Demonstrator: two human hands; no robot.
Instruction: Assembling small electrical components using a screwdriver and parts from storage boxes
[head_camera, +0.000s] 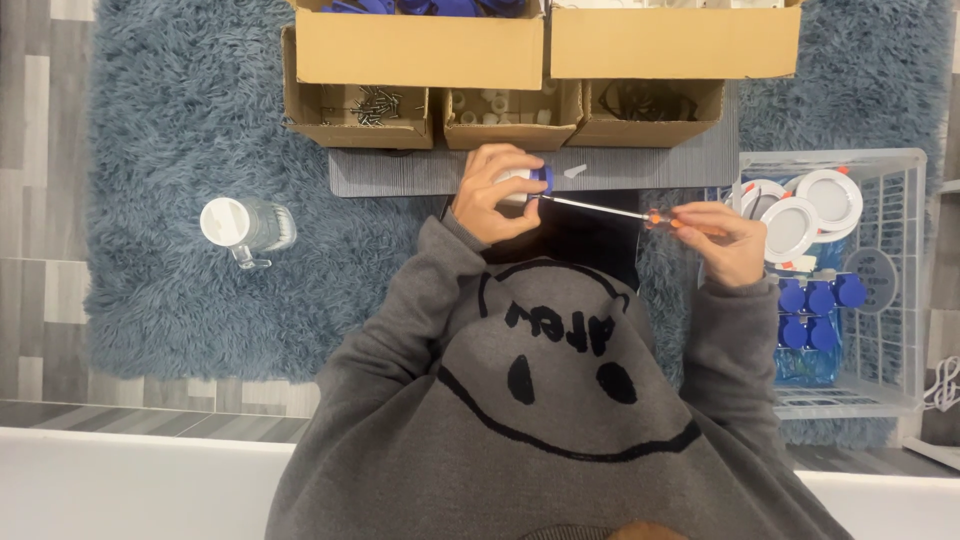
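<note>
Screwdriver (610, 210) with an orange handle lies level between the two hands, its shaft reaching left to a small white-and-blue part (530, 180); the right hand (722, 240) is closed round the handle, the left hand (492, 195) is wrapped tight about the part, above the dark lap and just before a grey board (640, 165); the step in hand looks like driving a screw into the part, though the tip is too small to see clearly; the next move calls for a steady left hold and the shaft kept in line; a cardboard tray of screws (372, 105) sits beyond, a white basket (880, 280) of round white fittings (815, 205) and blue pieces stands at right, a plastic bottle (245, 228) lies on the blue rug (180, 120).
</note>
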